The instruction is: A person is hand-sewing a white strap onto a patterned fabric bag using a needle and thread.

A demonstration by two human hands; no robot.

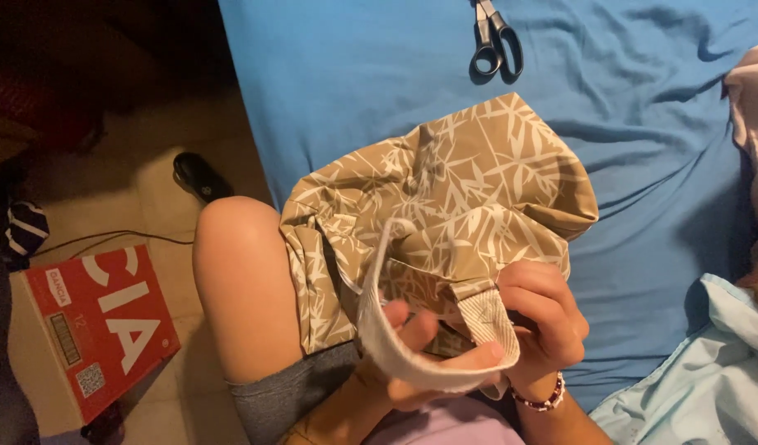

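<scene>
Near me: I see both hands low in the view, closed around one piece of tan leaf-print fabric (pixel 453 189).
Left hand (pixel 420 354): gripping a pale ribbed strap (pixel 379 330) that loops off the fabric, fingers curled under it.
Right hand (pixel 544 321): pinching the strap's wide end against the fabric, a beaded bracelet (pixel 540 401) at the wrist.
Fabric: bunched over my bare knee (pixel 239 272) and spilling onto the blue bedsheet (pixel 659 140), just above both hands.
Scissors (pixel 496 41): black-handled, lying on the sheet well apart from the hands.
Floor: a red box (pixel 107 321) beside the knee.
</scene>
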